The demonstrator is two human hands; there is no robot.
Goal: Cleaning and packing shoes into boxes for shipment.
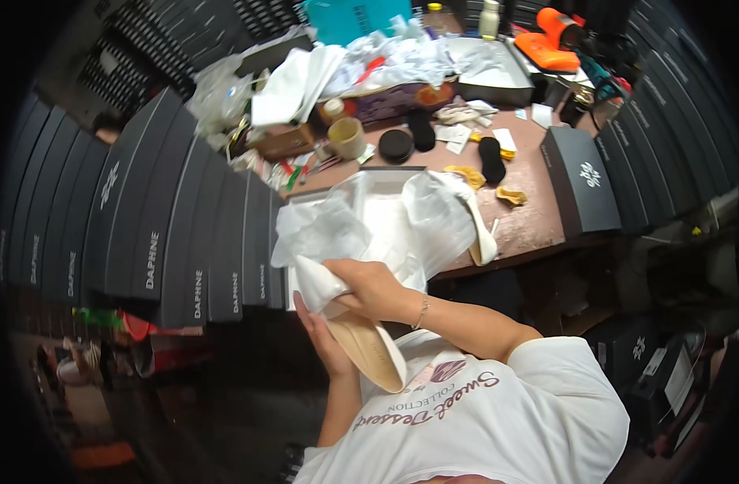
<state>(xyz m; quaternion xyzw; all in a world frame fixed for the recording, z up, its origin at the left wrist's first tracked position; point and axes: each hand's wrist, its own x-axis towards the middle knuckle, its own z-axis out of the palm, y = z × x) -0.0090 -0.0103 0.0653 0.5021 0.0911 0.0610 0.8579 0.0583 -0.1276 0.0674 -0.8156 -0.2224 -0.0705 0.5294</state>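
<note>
A white pump (389, 355) with a tan insole is held in front of my chest, its pointed toe toward the table and its heel end toward me. My right hand (373, 289) closes over the front of the shoe. My left hand (325, 339) grips it from the left side, partly hidden behind it. Just beyond the hands lies an open shoebox (385, 179), with white tissue paper (325, 228) folded out over its sides. A second white pump (484, 242) rests by the table's front edge, right of the box, partly covered by tissue.
Dark shoeboxes (143, 202) stand in a row on the left, and more (583, 181) on the right. On the table (530, 218) are black oval pads (492, 160), a round black tin (396, 146), a beige cup (347, 139) and yellow scraps (510, 196). An orange tool (547, 52) sits at the back.
</note>
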